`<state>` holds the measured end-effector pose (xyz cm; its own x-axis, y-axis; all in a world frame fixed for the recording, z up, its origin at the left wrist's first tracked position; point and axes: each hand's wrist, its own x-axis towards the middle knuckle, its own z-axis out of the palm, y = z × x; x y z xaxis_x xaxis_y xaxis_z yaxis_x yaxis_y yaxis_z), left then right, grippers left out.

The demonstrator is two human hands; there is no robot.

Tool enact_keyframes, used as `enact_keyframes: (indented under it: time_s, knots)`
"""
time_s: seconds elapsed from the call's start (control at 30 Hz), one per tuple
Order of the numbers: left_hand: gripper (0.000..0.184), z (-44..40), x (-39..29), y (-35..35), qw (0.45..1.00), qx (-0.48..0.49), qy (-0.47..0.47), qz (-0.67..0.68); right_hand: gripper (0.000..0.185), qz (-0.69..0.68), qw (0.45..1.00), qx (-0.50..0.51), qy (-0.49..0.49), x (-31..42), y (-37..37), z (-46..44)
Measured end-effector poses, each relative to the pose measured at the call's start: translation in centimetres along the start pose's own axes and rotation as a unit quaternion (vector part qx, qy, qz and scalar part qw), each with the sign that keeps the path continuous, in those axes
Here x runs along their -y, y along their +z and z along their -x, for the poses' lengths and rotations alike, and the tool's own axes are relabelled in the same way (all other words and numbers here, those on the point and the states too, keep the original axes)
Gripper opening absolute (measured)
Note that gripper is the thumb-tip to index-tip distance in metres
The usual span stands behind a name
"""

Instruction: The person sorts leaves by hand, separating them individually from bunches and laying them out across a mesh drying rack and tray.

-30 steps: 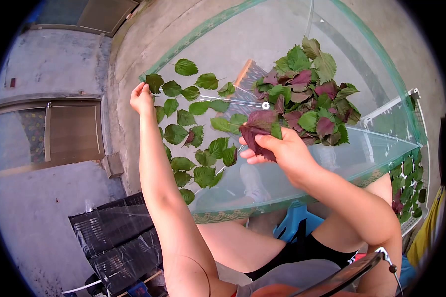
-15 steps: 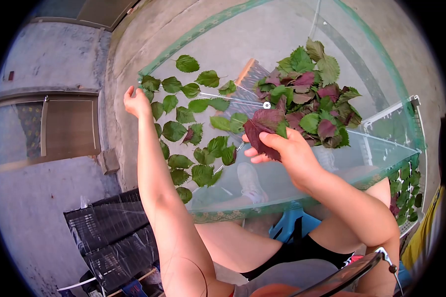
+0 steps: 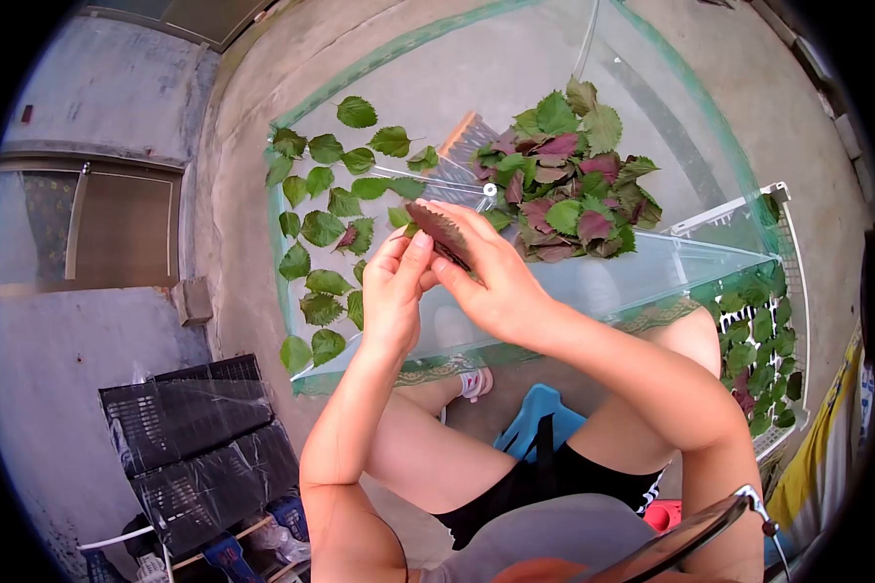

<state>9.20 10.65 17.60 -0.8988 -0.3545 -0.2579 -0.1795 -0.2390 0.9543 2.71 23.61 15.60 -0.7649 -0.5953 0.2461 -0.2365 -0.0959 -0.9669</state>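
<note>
My right hand grips purple, saw-edged perilla leaves, seen nearly edge-on above the net. Against their near-left side, my left hand is closed, thumb and fingers pinching at a leaf; a bit of green shows by its fingertips. Beneath is a sheer net with a green border. Single green perilla leaves lie spread across its left part. A heaped pile of green and purple leaves rests on its right part. My arms and hands hide some of the spread leaves.
A white rack with more leaves stands at the right. Black plastic crates are at lower left. Between my legs is a blue plastic seat. A wall with a brown-framed door stands at the left.
My left hand has come from the net's far-left edge to meet my right hand at the held leaves. The right hand has moved left. The whole view has shifted slightly.
</note>
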Motion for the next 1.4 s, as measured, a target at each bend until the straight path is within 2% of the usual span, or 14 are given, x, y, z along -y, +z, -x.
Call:
enact_keyframes:
  time_s: [0.03,0.1,0.23,0.33,0.43,0.7,0.77,0.87,1.03,1.17,1.23,1.27,1.33,1.4]
  knots:
    - [0.033,0.0,0.3,0.0,0.999,-0.033,0.011,0.003,0.047,0.026,0.999,0.002,-0.031,-0.3,0.4,0.3]
    - [0.029,0.3,-0.1,0.5,0.997,-0.062,0.0,0.035,0.048,-0.081,0.994,0.03,0.065,-0.1,0.8,0.5]
    - [0.029,0.5,0.5,0.0,0.996,-0.032,0.037,0.07,0.036,-0.087,0.996,0.018,-0.017,0.1,0.1,0.0]
    - [0.032,0.4,0.6,-0.4,0.992,-0.01,0.042,0.121,0.03,-0.137,0.984,-0.027,0.107,-0.6,0.0,-0.5]
    - [0.033,0.0,0.9,-1.4,0.986,0.021,0.003,0.163,0.03,-0.191,0.972,-0.044,0.129,-1.7,0.2,-1.0]
    - [0.032,0.0,-0.7,-1.8,0.973,0.023,-0.059,0.223,0.03,-0.149,0.978,-0.045,0.138,-1.3,0.5,-1.2]
    - [0.034,0.4,-0.6,-1.8,0.991,-0.017,-0.021,0.13,0.029,-0.141,0.981,-0.057,0.123,-1.3,0.6,-1.4]
    - [0.036,0.5,0.0,-2.6,0.991,-0.034,-0.012,0.129,0.028,-0.211,0.966,-0.077,0.126,-1.1,0.8,-1.9]
    - [0.035,0.7,0.3,-2.9,0.99,-0.069,0.006,0.125,0.03,-0.159,0.976,-0.078,0.123,-0.9,-0.2,-2.2]
    - [0.035,0.7,0.7,-3.2,0.989,-0.102,0.02,0.11,0.026,-0.222,0.962,-0.133,0.087,-0.4,-0.4,-2.1]
    - [0.035,0.7,0.8,-3.1,0.989,-0.109,0.024,0.101,0.026,-0.24,0.954,-0.089,0.156,-0.2,-1.3,-2.1]
    - [0.037,0.8,0.8,-3.0,0.99,-0.102,0.04,0.091,0.026,-0.24,0.954,-0.088,0.156,0.0,-1.4,-2.2]
    - [0.04,0.8,0.9,-2.9,0.991,-0.094,0.057,0.081,0.028,-0.336,0.911,-0.04,0.236,0.3,-1.7,-2.3]
    - [0.045,0.9,1.3,-3.0,0.988,-0.089,0.12,0.036,0.029,-0.36,0.895,0.001,0.264,0.1,-1.9,-2.3]
